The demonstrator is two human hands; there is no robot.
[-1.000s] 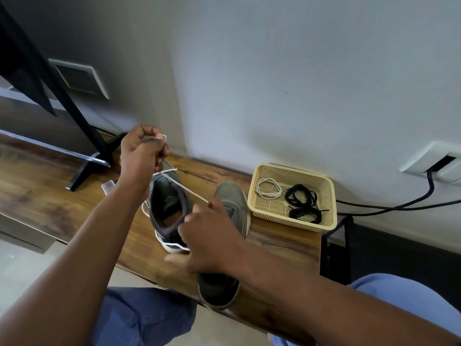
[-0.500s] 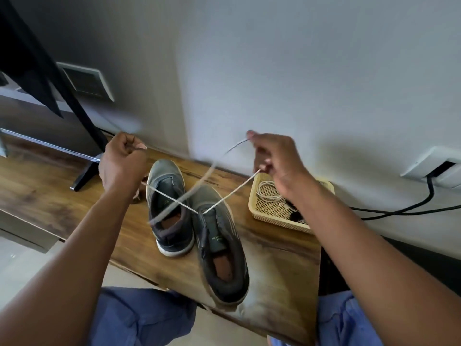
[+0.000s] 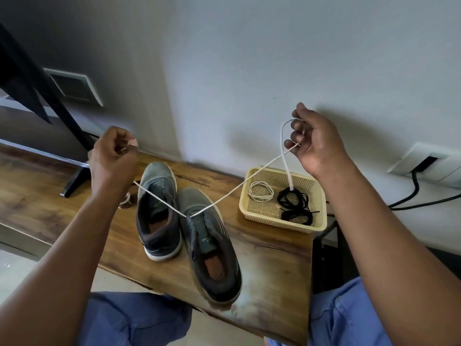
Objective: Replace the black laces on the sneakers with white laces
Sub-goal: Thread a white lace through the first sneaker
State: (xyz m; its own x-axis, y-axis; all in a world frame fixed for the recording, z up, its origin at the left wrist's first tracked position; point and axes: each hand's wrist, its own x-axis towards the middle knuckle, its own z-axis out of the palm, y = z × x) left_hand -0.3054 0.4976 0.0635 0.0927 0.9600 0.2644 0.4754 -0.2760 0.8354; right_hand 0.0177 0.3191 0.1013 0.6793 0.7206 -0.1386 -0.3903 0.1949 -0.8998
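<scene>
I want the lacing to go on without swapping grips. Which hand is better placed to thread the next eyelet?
Probably the right hand: the white lace loops over its fingers with the free tail hanging loose, while the left hand just grips its end taut, above the other sneaker.

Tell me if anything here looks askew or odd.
The right sneaker sits angled, heel past the table edge. The loose end of the white lace dangles into the basket onto the black laces.

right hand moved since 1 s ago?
Yes. The right hand was low over the sneakers; now it is raised to the right, above the basket, gripping the white lace.
</scene>
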